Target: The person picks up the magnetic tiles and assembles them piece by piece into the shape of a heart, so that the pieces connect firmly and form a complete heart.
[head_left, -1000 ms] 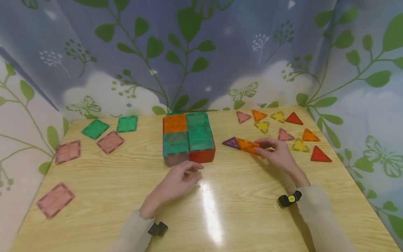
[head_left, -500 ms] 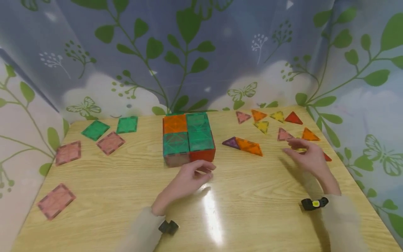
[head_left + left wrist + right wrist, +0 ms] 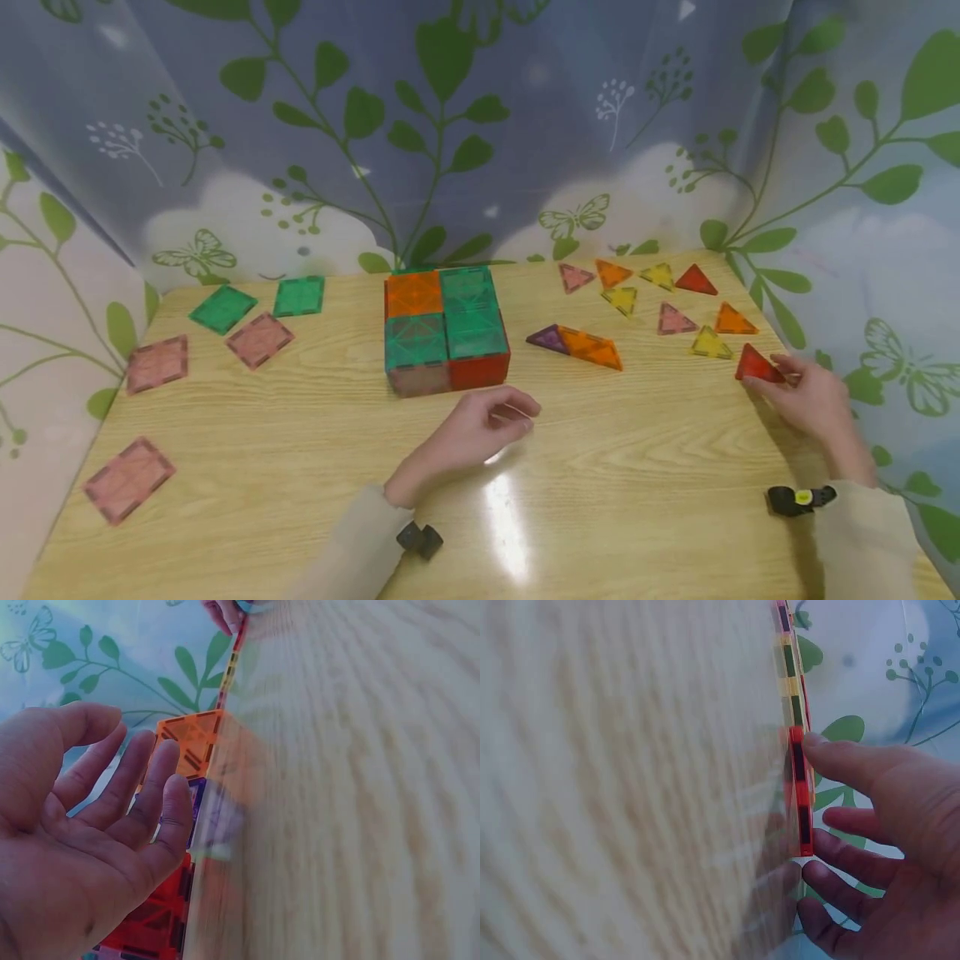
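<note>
At the right of the table my right hand (image 3: 813, 402) pinches a red triangular magnetic tile (image 3: 753, 365) between thumb and fingers. In the right wrist view that tile lies flat on the wood, the thumb (image 3: 840, 757) at its near edge. My left hand (image 3: 472, 429) hovers empty, fingers loosely bent, just in front of a block of magnetic tiles (image 3: 477, 372) with green and orange tops. Between the hands, a purple triangle (image 3: 547, 337) lies joined to orange tiles (image 3: 591, 347). The left wrist view shows the orange piece (image 3: 187, 742) beyond the left fingers.
Pink (image 3: 129, 481) and green square tiles (image 3: 299, 296) lie spread at the left. Several small triangles, including yellow (image 3: 711, 342), pink (image 3: 676, 319) and orange ones (image 3: 735, 319), lie at the right. A patterned curtain (image 3: 480, 125) stands behind the table (image 3: 300, 500).
My right hand has let go of the orange tiles, moved right, and taken hold of the red triangle. The left hand has drifted a little to the right.
</note>
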Tool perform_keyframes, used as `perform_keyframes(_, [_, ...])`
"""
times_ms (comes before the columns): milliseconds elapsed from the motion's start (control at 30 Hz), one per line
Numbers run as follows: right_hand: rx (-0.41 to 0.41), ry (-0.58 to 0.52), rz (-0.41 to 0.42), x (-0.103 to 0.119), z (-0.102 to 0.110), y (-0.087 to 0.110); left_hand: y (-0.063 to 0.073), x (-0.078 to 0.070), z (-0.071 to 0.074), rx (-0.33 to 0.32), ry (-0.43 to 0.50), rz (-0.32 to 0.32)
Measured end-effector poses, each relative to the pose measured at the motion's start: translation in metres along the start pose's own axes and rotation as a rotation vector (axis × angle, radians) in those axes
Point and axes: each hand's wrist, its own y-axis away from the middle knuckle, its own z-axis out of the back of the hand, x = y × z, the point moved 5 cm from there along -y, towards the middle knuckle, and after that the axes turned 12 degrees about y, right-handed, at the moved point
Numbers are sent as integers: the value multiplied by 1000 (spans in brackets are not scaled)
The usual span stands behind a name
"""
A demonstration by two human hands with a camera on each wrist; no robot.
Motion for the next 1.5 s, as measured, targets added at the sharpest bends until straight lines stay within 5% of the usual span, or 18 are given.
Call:
perform_keyframes(433, [86,-87,-18,8,-3,5,-1,-1,-12,50,13,33])
perform_keyframes(767, [161,-285,163,32,-13,23,-4,3,-30,110,22,58])
perform_keyframes(967, [274,-480,218,62,-21,33,-2,0,-27,102,6,41])
perform_keyframes(1500, [466,-658,499,195,-63,42,26,10,18,-69,-21,23])
